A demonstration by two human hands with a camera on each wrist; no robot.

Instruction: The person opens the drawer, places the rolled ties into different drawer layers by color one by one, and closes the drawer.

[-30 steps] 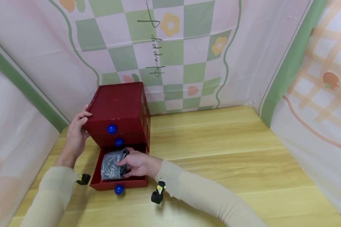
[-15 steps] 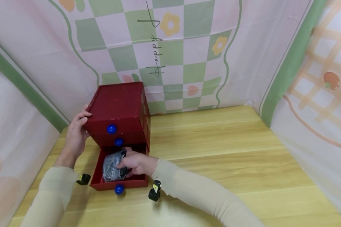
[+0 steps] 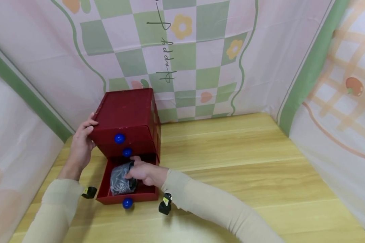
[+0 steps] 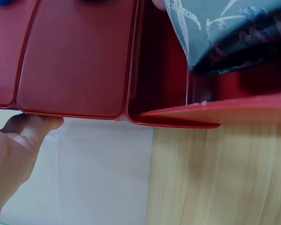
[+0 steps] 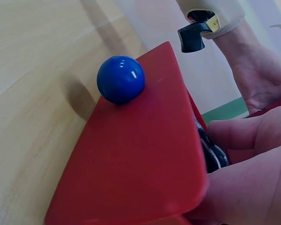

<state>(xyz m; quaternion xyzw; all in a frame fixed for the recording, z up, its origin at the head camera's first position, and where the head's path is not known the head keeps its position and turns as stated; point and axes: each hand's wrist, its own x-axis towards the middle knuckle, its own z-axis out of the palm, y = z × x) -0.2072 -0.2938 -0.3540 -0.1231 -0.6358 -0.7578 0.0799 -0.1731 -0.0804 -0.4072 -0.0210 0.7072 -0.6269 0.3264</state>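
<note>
A red drawer cabinet point(image 3: 127, 108) with blue round knobs stands on the table. Its bottom drawer point(image 3: 101, 192) is pulled out, and a grey plastic-wrapped packet point(image 3: 119, 179) lies inside, its dark folded end towards the right. My right hand point(image 3: 144, 171) reaches in from the right. Its thumb point(image 5: 232, 133) touches the packet while the index finger stretches out beyond the packet's far corner; the other fingers are partly hidden. On the cabinet's left side, my left hand point(image 3: 82, 146) rests with its fingertips at the top edge and its thumb below.
The wooden table point(image 3: 231, 168) extends to the right of the cabinet. A patterned cloth point(image 3: 197, 67) hangs behind, and more cloth closes in both sides. Black wrist cameras, left camera point(image 3: 89, 192) and right camera point(image 3: 165, 204), hang below the sleeves near the drawer.
The packet has shifted slightly right and towards the front of the drawer. My right hand's lower fingers have drawn back from the packet's near side. The left hand has stayed put.
</note>
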